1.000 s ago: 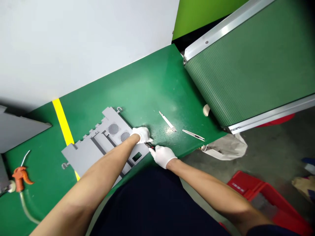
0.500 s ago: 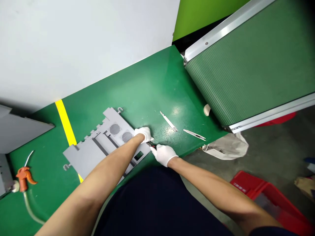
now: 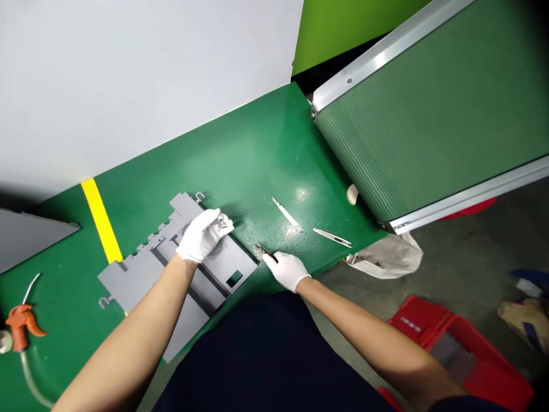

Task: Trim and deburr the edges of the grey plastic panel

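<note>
While left hand (image 3: 201,234) fingers pinch a metal scrap over flat grey panel (image 3: 171,269), right hand (image 3: 286,269) grips slim knife (image 3: 262,252) — glossy green table (image 3: 240,154).

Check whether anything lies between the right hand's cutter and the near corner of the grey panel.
Nothing visible does. The right hand holds the small cutter just off the grey panel; only bare green table separates them. The left hand rests farther back on the panel.

White wall (image 3: 128,74), green bench (image 3: 240,149)

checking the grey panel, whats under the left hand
The left hand rests on the grey panel, covering most of its round vent grilles; part of one shows beside the fingers.
</note>
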The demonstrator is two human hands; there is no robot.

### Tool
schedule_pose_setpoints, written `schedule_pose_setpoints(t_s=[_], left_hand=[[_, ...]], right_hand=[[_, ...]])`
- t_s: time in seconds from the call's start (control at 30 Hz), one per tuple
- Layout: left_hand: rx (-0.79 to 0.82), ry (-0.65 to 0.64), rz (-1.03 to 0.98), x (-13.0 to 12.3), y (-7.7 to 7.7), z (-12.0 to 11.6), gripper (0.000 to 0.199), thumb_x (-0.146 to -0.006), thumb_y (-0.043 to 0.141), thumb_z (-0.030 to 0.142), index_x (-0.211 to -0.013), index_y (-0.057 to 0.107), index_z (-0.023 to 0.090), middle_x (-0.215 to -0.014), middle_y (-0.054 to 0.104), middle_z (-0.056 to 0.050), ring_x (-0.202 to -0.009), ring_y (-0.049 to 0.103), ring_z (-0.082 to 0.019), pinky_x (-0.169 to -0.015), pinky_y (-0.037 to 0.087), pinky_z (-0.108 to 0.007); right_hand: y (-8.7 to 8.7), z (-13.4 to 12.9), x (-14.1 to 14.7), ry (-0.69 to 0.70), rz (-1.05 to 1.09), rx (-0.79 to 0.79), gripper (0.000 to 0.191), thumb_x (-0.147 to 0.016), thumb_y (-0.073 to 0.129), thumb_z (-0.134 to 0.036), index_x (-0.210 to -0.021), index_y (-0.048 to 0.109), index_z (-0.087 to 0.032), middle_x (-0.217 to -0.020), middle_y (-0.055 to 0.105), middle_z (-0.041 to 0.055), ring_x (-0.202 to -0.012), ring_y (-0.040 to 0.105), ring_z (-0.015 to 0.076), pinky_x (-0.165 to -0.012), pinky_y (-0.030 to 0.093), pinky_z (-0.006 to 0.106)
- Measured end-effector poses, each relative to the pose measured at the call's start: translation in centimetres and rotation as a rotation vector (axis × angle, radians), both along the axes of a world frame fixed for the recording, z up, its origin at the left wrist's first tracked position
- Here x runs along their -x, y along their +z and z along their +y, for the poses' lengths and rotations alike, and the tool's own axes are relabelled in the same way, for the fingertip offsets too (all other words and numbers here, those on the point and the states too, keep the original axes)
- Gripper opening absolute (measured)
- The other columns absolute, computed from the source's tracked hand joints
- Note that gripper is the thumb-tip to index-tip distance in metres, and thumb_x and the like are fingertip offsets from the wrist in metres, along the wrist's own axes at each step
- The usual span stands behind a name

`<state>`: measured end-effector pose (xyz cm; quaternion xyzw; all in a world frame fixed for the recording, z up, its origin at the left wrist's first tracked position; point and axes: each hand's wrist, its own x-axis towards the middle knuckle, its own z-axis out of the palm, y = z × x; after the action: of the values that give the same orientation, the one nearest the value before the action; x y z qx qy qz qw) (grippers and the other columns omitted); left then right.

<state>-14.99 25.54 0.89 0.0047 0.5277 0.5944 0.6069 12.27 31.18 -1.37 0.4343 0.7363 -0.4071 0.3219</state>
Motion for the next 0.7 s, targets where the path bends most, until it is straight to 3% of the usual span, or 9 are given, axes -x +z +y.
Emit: schedule_pose_setpoints(t_s=[0.1, 0.17, 0.3, 0.43, 0.53, 0.7], left_hand=[[-0.058, 0.244, -0.226, 2.0, 0.4, -1.3, 0.019, -0.084, 0.068, 0.022, -0.074, 0.053, 0.016, -0.078, 0.055, -0.001, -0.079, 0.058, -0.014, -0.077, 0.053, -0.032], [-0.059, 0.307, -0.233, 3.5, 0.7, -2.5, 0.009, -0.080, 0.064, 0.016, -0.078, 0.056, 0.016, -0.077, 0.054, -0.002, -0.077, 0.057, -0.013, -0.072, 0.051, -0.030], [0.053, 0.333, -0.114, 6.5, 0.6, -4.5, 0.016, -0.069, 0.065, 0.014, -0.085, 0.063, 0.014, -0.069, 0.052, -0.001, -0.067, 0.054, -0.013, -0.064, 0.049, -0.029], [0.211, 0.367, 0.163, 9.5, -0.4, -4.8, 0.028, -0.072, 0.076, 0.026, -0.094, 0.067, 0.012, -0.050, 0.027, 0.008, -0.044, 0.026, -0.007, -0.046, 0.030, -0.023], [0.278, 0.382, 0.326, 11.7, -1.6, -4.2, 0.042, -0.070, 0.083, 0.033, -0.102, 0.068, 0.010, -0.052, 0.030, 0.009, -0.044, 0.025, -0.005, -0.044, 0.028, -0.022], [0.301, 0.368, 0.362, 14.0, -3.1, -2.8, 0.040, -0.071, 0.081, 0.037, -0.099, 0.068, 0.011, -0.054, 0.030, 0.008, -0.044, 0.027, -0.006, -0.041, 0.023, -0.021]], right_hand=[[-0.7, 0.9, 2.7, -0.080, 0.057, 0.029, 0.079, -0.097, 0.014, -0.077, -0.105, 0.065, -0.017, -0.112, 0.065, 0.0122, -0.114, 0.063, 0.0268, -0.107, 0.047, 0.045], [-1.2, 1.6, 5.7, -0.063, 0.085, 0.049, 0.082, -0.095, 0.012, -0.079, -0.104, 0.066, -0.017, -0.112, 0.065, 0.0130, -0.113, 0.063, 0.0276, -0.106, 0.048, 0.047], [-1.8, 2.9, 13.6, 0.022, 0.138, 0.060, 0.086, -0.093, 0.012, -0.081, -0.108, 0.067, -0.016, -0.114, 0.064, 0.0154, -0.115, 0.062, 0.0288, -0.105, 0.049, 0.047], [-2.4, 3.4, 20.0, 0.072, 0.127, 0.060, 0.087, -0.093, 0.015, -0.080, -0.118, 0.067, -0.015, -0.119, 0.063, 0.0164, -0.119, 0.061, 0.0285, -0.107, 0.049, 0.046], [-3.0, 3.4, 22.2, 0.074, 0.104, 0.070, 0.086, -0.094, 0.016, -0.079, -0.118, 0.068, -0.014, -0.119, 0.063, 0.0177, -0.119, 0.061, 0.0281, -0.108, 0.049, 0.044], [-3.7, 3.0, 23.0, 0.063, 0.096, 0.046, 0.085, -0.094, 0.018, -0.079, -0.113, 0.067, -0.013, -0.115, 0.064, 0.0173, -0.115, 0.062, 0.0292, -0.106, 0.050, 0.046]])
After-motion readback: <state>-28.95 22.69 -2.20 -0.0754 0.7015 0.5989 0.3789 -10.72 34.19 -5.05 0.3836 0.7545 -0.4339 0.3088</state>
